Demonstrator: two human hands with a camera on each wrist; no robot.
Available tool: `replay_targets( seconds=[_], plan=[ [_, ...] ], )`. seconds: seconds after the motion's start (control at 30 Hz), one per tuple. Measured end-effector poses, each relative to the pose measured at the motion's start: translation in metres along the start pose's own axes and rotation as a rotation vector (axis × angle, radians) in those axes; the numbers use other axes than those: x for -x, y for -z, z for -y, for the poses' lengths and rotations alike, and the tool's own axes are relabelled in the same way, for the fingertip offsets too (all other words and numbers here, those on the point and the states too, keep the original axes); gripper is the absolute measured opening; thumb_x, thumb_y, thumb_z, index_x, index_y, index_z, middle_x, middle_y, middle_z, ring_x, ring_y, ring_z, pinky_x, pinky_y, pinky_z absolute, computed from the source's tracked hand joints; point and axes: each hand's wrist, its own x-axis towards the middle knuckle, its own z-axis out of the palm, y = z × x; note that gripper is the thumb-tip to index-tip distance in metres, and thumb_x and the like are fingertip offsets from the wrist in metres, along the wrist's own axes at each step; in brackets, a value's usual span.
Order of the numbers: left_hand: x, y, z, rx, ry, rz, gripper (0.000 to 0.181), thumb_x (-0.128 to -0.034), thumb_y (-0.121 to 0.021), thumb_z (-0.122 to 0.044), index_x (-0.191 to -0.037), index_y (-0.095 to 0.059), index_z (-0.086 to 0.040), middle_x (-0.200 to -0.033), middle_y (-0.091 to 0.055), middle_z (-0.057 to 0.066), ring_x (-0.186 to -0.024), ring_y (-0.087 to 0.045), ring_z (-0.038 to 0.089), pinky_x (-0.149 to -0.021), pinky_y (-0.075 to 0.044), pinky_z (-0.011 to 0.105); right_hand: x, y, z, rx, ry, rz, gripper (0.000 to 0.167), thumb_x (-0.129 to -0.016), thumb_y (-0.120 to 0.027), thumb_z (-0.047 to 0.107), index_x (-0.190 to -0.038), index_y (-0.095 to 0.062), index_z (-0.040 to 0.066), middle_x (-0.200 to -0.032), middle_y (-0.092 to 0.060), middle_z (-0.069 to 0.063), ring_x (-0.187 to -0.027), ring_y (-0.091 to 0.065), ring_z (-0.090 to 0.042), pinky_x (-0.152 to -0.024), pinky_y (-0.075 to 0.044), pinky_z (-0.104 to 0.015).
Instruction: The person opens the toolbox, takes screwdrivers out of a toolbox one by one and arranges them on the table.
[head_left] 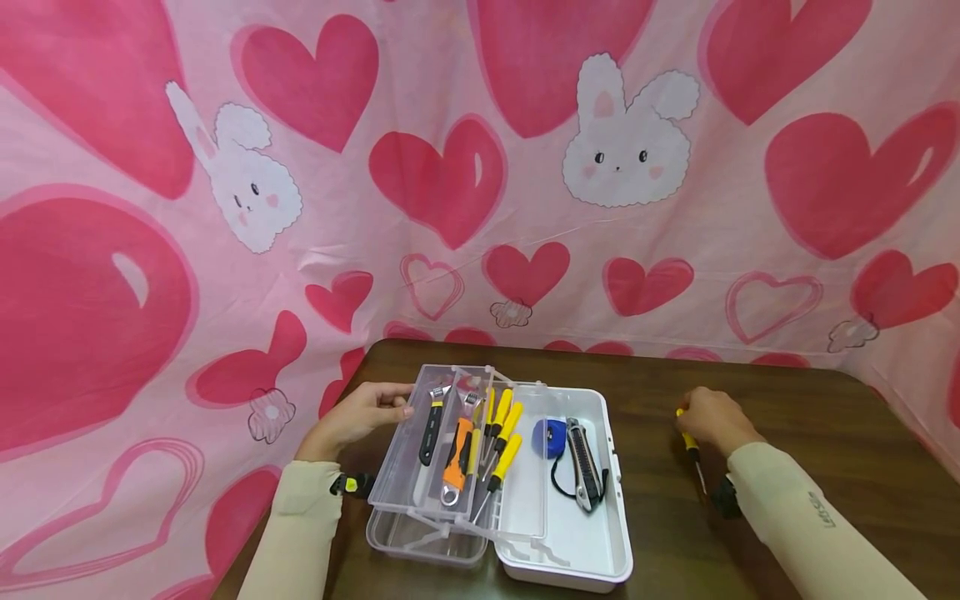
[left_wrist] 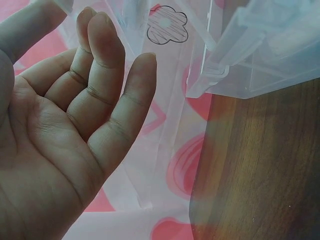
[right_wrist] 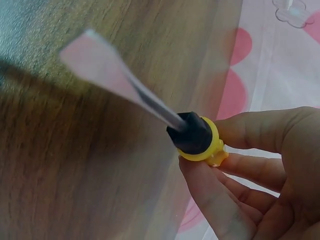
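Observation:
My right hand (head_left: 712, 421) pinches the yellow handle of a flat-blade screwdriver (right_wrist: 192, 137) between thumb and fingers. In the right wrist view its metal blade points up and left over the wooden table. At the left, my left hand (head_left: 367, 417) holds the left edge of a clear plastic tray (head_left: 408, 492) of a tool box, its thumb at the rim. The tray bears a black-handled adjustable wrench (head_left: 431, 433) and an orange-handled one (head_left: 456, 458). Several yellow-handled screwdrivers (head_left: 506, 458) lie beside them. The left wrist view shows this hand's fingers (left_wrist: 102, 45) bent near clear plastic.
The white tool box base (head_left: 600, 546) stands right of the tray, containing a blue tape measure (head_left: 551, 437) and a utility knife (head_left: 585, 467) with a black cord. Brown wooden table (head_left: 652, 508) surrounds it. A pink heart-patterned cloth (head_left: 450, 92) hangs behind and at the left.

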Motion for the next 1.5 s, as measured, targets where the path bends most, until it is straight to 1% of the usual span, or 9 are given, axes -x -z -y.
replay_targets(
  seconds=[0.13,0.3,0.57,0.67,0.87,0.97,1.13,1.3,1.5],
  plan=[
    [0.0,0.0,0.0,0.005,-0.008,0.004,0.056,-0.0898,-0.071,-0.021,-0.138,-0.053,0.001,-0.091,-0.064,0.01,-0.09,-0.06,0.027,-0.093,-0.047,0.045,0.0,-0.002,-0.001,-0.001,-0.001,0.001,0.043,-0.082,-0.065,0.016,-0.116,-0.062,-0.011,-0.101,-0.063,-0.026,-0.079,-0.055,-0.032,-0.074,-0.05,-0.056],
    [0.0,-0.001,0.001,0.006,-0.013,0.009,0.057,-0.0891,-0.072,-0.025,-0.137,-0.054,0.0,-0.091,-0.065,0.01,-0.091,-0.06,0.028,-0.094,-0.047,0.046,0.0,-0.006,-0.005,-0.002,0.0,0.01,0.043,-0.082,-0.065,0.015,-0.116,-0.062,-0.011,-0.103,-0.062,-0.028,-0.08,-0.055,-0.033,-0.075,-0.05,-0.056],
    [0.0,0.0,0.003,0.007,-0.018,0.006,0.056,-0.0892,-0.072,-0.022,-0.137,-0.054,0.0,-0.091,-0.064,0.011,-0.091,-0.06,0.028,-0.094,-0.047,0.045,-0.002,-0.011,-0.009,0.001,0.009,0.006,0.042,-0.081,-0.066,0.015,-0.114,-0.063,-0.01,-0.101,-0.062,-0.027,-0.08,-0.055,-0.033,-0.074,-0.05,-0.054],
    [0.0,0.0,0.002,0.008,-0.022,0.007,0.056,-0.0896,-0.071,-0.021,-0.138,-0.053,0.001,-0.091,-0.064,0.01,-0.091,-0.06,0.028,-0.094,-0.047,0.046,-0.003,-0.012,-0.01,-0.001,0.0,0.007,0.042,-0.08,-0.067,0.016,-0.113,-0.064,-0.01,-0.1,-0.063,-0.026,-0.079,-0.055,-0.033,-0.073,-0.05,-0.053],
    [0.001,-0.001,0.001,-0.003,-0.009,0.004,0.057,-0.0893,-0.072,-0.022,-0.138,-0.053,0.0,-0.091,-0.064,0.01,-0.092,-0.059,0.028,-0.095,-0.046,0.049,-0.004,-0.016,-0.011,-0.002,-0.01,0.015,0.042,-0.08,-0.069,0.016,-0.113,-0.064,-0.01,-0.102,-0.062,-0.028,-0.082,-0.055,-0.034,-0.076,-0.049,-0.056],
    [0.001,-0.001,0.001,-0.006,-0.001,0.0,0.056,-0.0889,-0.072,-0.023,-0.138,-0.054,-0.001,-0.09,-0.064,0.01,-0.092,-0.059,0.028,-0.095,-0.046,0.049,-0.004,-0.017,-0.012,-0.005,-0.017,0.021,0.042,-0.08,-0.068,0.016,-0.113,-0.063,-0.01,-0.102,-0.062,-0.027,-0.081,-0.055,-0.034,-0.076,-0.049,-0.056],
    [0.001,-0.001,0.002,0.007,-0.01,0.008,0.055,-0.0893,-0.072,-0.019,-0.138,-0.054,-0.001,-0.09,-0.064,0.011,-0.091,-0.06,0.028,-0.094,-0.047,0.046,-0.004,-0.018,-0.014,0.004,-0.02,0.026,0.043,-0.08,-0.067,0.016,-0.115,-0.062,-0.01,-0.101,-0.062,-0.026,-0.079,-0.054,-0.033,-0.075,-0.049,-0.055],
    [0.0,0.0,0.001,0.016,-0.012,0.011,0.054,-0.0901,-0.07,-0.017,-0.138,-0.053,0.0,-0.091,-0.065,0.011,-0.09,-0.06,0.028,-0.093,-0.047,0.045,-0.004,-0.018,-0.014,0.016,-0.013,0.008,0.042,-0.079,-0.066,0.017,-0.113,-0.064,-0.008,-0.099,-0.062,-0.026,-0.078,-0.054,-0.034,-0.071,-0.049,-0.054],
    [0.0,0.001,-0.001,0.007,-0.003,0.012,0.055,-0.0901,-0.071,-0.02,-0.139,-0.053,-0.001,-0.092,-0.065,0.011,-0.091,-0.06,0.028,-0.093,-0.047,0.044,-0.004,-0.019,-0.014,0.02,-0.011,-0.003,0.045,-0.08,-0.065,0.018,-0.115,-0.062,-0.009,-0.1,-0.061,-0.027,-0.079,-0.053,-0.035,-0.071,-0.048,-0.054]
  ],
)
